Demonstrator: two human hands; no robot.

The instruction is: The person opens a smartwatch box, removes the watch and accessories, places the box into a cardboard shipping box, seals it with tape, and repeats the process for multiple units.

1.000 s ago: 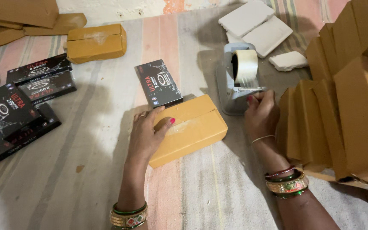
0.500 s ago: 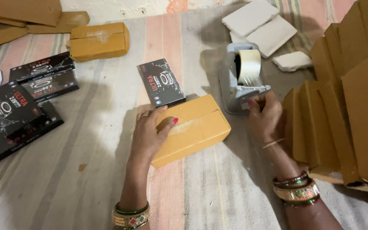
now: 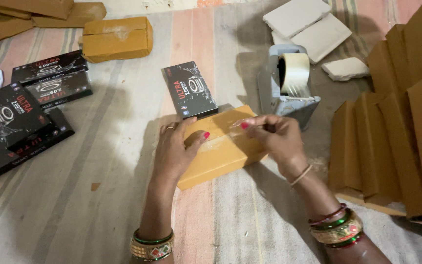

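Observation:
A flat tan cardboard box lies on the striped mat in front of me. My left hand presses down on its left end, fingers spread. My right hand hovers over its right end and pinches a strip of clear tape that stretches across the box top toward my left thumb. A grey tape dispenser with a clear roll stands just behind the right hand. A small black printed box lies just behind the tan box.
Several black printed boxes lie at the left. Another taped tan box sits at the back left. Folded tan cartons stand in a row at the right. White foam pieces lie at the back.
My right hand left the dispenser and came back over the tan box, drawing a strip of clear tape with it. My left hand stayed pressed on the box.

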